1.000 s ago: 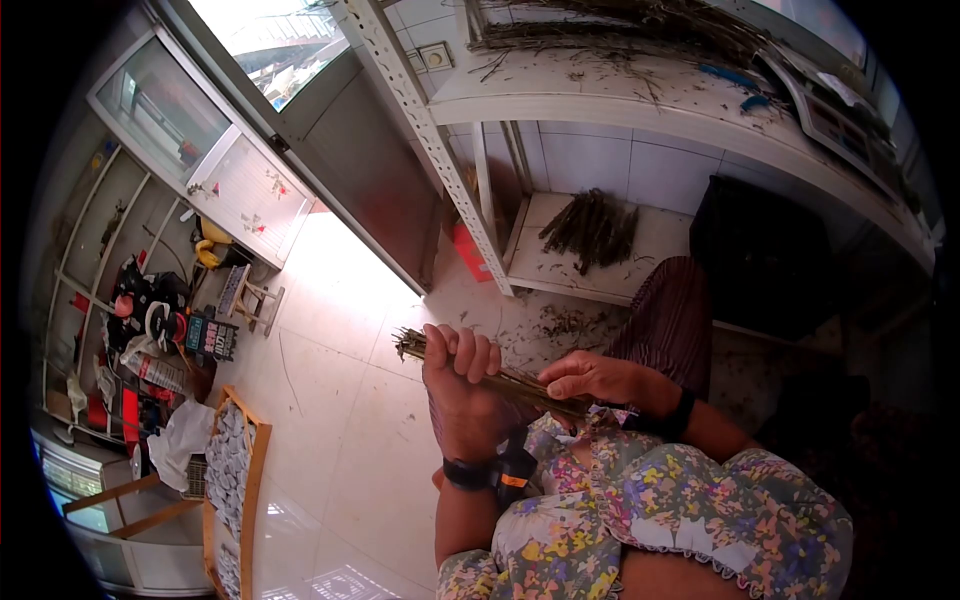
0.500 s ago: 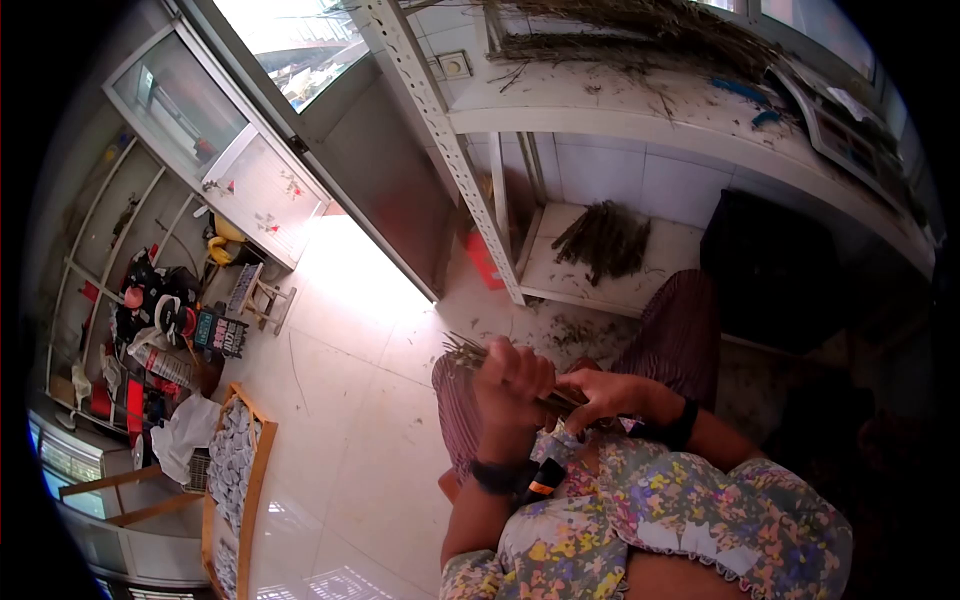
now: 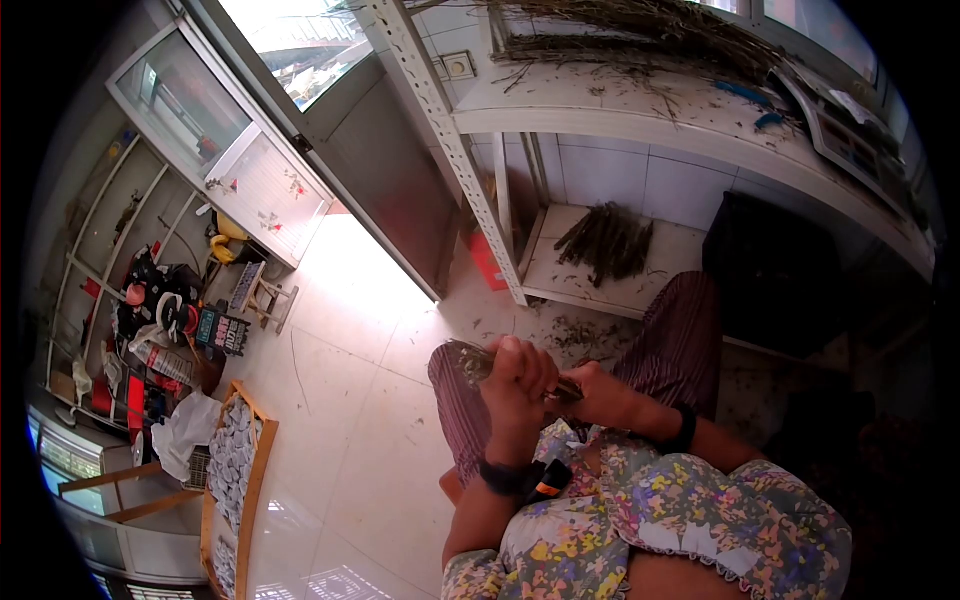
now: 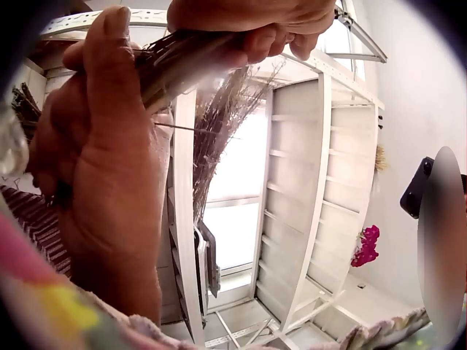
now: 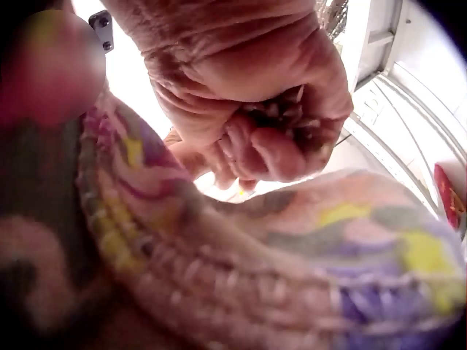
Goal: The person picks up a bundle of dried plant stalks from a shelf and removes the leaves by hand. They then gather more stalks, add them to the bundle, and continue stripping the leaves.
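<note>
A bundle of thin, dry brown stems (image 3: 470,362) is held in front of the body, above the lap. My left hand (image 3: 518,380) grips it with curled fingers, and the stem ends stick out past the fist on the left. Close beside it, my right hand (image 3: 598,395) holds the other end. The left wrist view shows the short stretch of stems (image 4: 182,62) between both hands. In the right wrist view, blunt stem ends (image 5: 284,117) fill the hollow of the right fist.
On the low shelf board (image 3: 535,268) lies a pile of short dark stems (image 3: 605,243). Long dry branches (image 3: 620,45) lie on the upper shelf. A black bin (image 3: 760,270) stands right of the knees. Plant scraps (image 3: 580,335) litter the floor; a wooden-framed tray (image 3: 268,450) stands left.
My left hand has come rightward along the stems, close up against the right hand. The bundle's left end has swung toward the viewer. The head view has shifted slightly.
</note>
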A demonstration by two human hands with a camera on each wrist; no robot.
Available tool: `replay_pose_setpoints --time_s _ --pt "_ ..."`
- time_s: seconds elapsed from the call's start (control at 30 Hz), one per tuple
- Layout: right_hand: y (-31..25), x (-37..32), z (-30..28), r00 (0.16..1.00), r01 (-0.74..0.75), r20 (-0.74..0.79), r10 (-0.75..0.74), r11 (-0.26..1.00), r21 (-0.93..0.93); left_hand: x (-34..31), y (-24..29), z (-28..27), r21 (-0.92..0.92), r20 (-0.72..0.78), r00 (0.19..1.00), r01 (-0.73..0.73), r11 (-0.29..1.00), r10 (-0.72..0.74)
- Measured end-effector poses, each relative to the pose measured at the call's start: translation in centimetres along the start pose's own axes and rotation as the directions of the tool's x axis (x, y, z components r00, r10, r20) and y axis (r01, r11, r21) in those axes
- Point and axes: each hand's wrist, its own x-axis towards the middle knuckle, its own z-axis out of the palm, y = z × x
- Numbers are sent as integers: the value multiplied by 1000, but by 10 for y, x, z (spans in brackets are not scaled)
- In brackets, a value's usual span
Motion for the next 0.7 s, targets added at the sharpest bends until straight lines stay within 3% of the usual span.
replay_pose_setpoints --time_s 0.07,0.2,0.3,0.4,0.47,0.57,0.7 --pt "-3 0 3 984 45 -157 -88 966 -256 -1 0 1 -65 -53 999 -13 998 9" --pt "-5 -1 -1 986 16 -159 -60 965 -262 -1 -1 1 -109 -83 997 -18 994 9" --pt "-7 2 -5 996 -5 -85 -9 986 -167 5 -5 -16 -204 87 996 50 978 -33" --pt "-9 3 -14 995 -51 -92 39 990 -130 -2 0 4 -53 -95 994 48 997 -53" --pt "4 4 -18 984 -60 -171 41 992 -113 1 -4 1 158 -61 995 -67 985 77" --pt "6 5 -33 959 -104 -284 -12 914 -391 -2 0 -9 358 -153 964 -149 922 216" --pt "13 3 -49 944 -217 -328 -46 664 -716 -8 14 -15 628 -328 771 -254 736 546"
